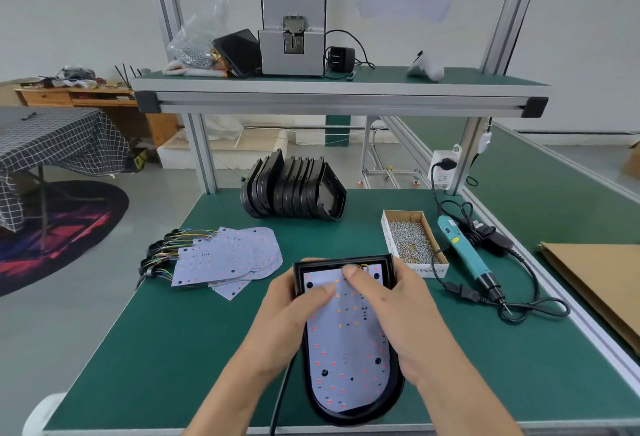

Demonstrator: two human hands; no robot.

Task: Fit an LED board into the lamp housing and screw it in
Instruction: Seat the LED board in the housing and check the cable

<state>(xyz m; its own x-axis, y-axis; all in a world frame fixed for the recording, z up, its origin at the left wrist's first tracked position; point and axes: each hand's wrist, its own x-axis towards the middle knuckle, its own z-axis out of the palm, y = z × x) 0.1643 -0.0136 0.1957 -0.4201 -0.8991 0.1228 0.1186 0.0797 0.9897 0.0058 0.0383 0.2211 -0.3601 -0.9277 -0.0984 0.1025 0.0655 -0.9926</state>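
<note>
A black lamp housing [349, 413] lies on the green bench in front of me, rounded end toward me. A white LED board [346, 359] with red dots lies inside it. My left hand [294, 311] grips the housing's left wall, thumb pressing on the board. My right hand [391, 311] holds the right wall, thumb pushing down on the board's far end near its wires. A black cable [280, 397] leaves the housing toward me. A teal electric screwdriver [467, 259] lies to the right, untouched. A cardboard box of screws [410, 238] stands beyond my right hand.
Several loose LED boards [228, 255] with coloured wires lie at the left. A row of empty black housings [294, 190] stands at the back. The screwdriver's cord [533, 307] loops at the right. Brown cardboard [595, 283] lies on the neighbouring bench. An upper shelf [339, 89] carries a screw feeder [294, 34].
</note>
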